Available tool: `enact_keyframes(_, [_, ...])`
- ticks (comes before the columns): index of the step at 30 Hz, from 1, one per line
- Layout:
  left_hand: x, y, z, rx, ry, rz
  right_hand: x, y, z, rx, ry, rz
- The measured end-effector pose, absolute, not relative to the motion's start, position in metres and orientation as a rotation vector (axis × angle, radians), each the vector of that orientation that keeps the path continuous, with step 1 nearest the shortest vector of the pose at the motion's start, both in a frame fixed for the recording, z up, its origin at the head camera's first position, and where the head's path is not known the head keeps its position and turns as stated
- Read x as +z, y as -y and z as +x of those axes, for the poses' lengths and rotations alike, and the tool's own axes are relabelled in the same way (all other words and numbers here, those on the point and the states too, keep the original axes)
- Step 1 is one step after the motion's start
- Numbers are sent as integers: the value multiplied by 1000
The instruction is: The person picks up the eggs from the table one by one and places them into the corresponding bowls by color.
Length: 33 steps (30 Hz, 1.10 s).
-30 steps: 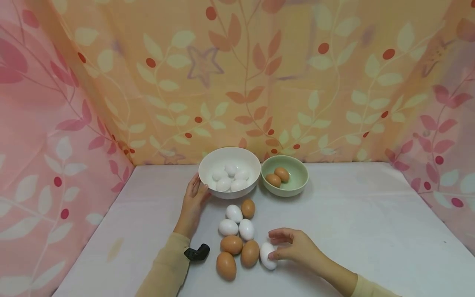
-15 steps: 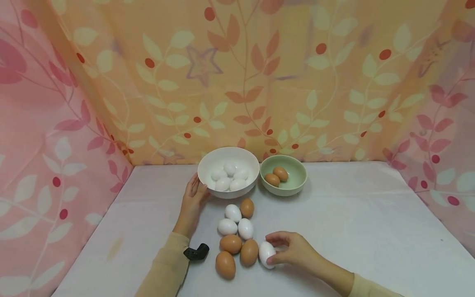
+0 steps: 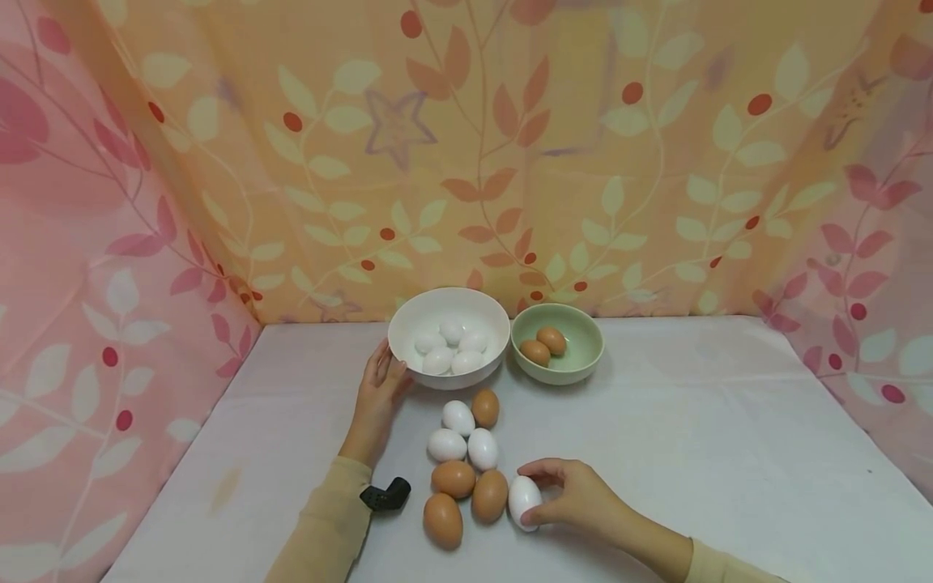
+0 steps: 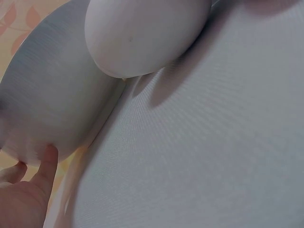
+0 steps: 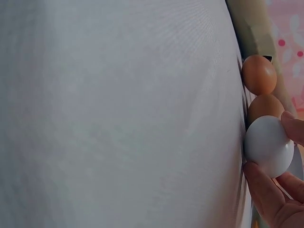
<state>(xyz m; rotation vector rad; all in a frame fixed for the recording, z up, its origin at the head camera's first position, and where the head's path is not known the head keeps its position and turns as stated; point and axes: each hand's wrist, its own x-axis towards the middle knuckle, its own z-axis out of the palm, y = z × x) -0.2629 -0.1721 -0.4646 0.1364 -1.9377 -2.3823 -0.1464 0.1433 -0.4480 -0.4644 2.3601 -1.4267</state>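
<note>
In the head view, my right hand [image 3: 579, 494] pinches a white egg [image 3: 522, 502] between thumb and fingers, low at the tabletop beside a brown egg [image 3: 490, 495]. The right wrist view shows this white egg [image 5: 268, 146] with fingertips on opposite sides of it. My left hand [image 3: 379, 397] rests fingertips and thumb against the left outer wall of a white bowl [image 3: 408, 324], which holds several white eggs [image 3: 439, 361]. The left wrist view has the thumb [image 4: 47, 164] touching the bowl's underside curve. More loose eggs, white [image 3: 446, 445] and brown [image 3: 443, 521], lie between the hands.
A light green bowl [image 3: 583, 356] with two brown eggs [image 3: 551, 341] stands right of the white one. A black device [image 3: 388, 495] sits at the left wrist. White cloth covers the table [image 3: 692, 405]; floral fabric [image 3: 481, 162] hangs behind and at both sides.
My right hand has settled further around the white egg, its fingers moving slightly left and down over the far end. The left hand stays at the bowl.
</note>
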Motion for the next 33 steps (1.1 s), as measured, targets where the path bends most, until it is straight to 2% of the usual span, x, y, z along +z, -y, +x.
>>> enact_keyframes(19, [-464,171,-260,-2367,1950,102,-439,-142,-151,-1447,-2368,-437])
enact_keyframes(33, [-466,173,-264,-2350,1938,71,-408,-136,-182,-1484,-2478,-457])
